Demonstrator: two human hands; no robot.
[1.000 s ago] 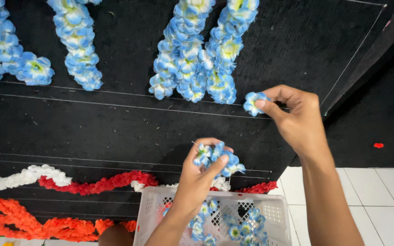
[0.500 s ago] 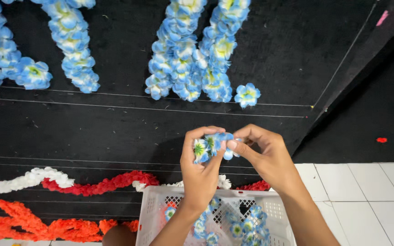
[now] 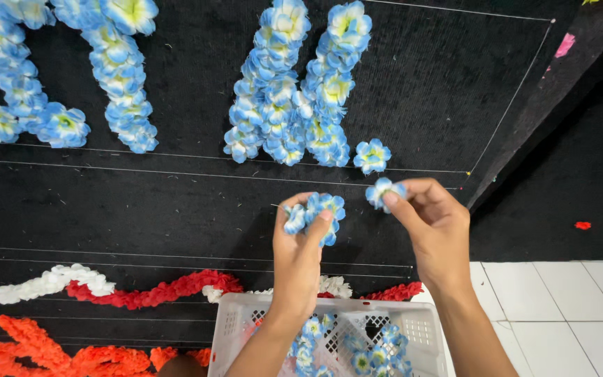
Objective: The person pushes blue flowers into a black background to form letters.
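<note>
My left hand (image 3: 300, 253) grips a small bunch of blue-and-white fabric flowers (image 3: 317, 211) above the black board (image 3: 176, 209). My right hand (image 3: 433, 227) pinches a single blue flower (image 3: 382, 191) between thumb and fingers, just right of the bunch. A lone blue flower (image 3: 372, 156) sits fixed on the board above it, beside two converging rows of blue flowers (image 3: 294, 91). Both forearms rise from over a white perforated basket (image 3: 246, 321) that holds more blue flowers (image 3: 378, 349).
More blue flower rows (image 3: 116, 70) run at the upper left. White (image 3: 43, 283) and red (image 3: 162, 290) flower strands and orange flowers (image 3: 29, 345) border the board's lower edge. Thin white guide lines (image 3: 176, 172) cross the board. White floor tiles (image 3: 567, 314) lie at the lower right.
My right hand left one flower on the board beside the rows, came down to the bunch in my left hand, and has now drawn a single flower away to the right.
</note>
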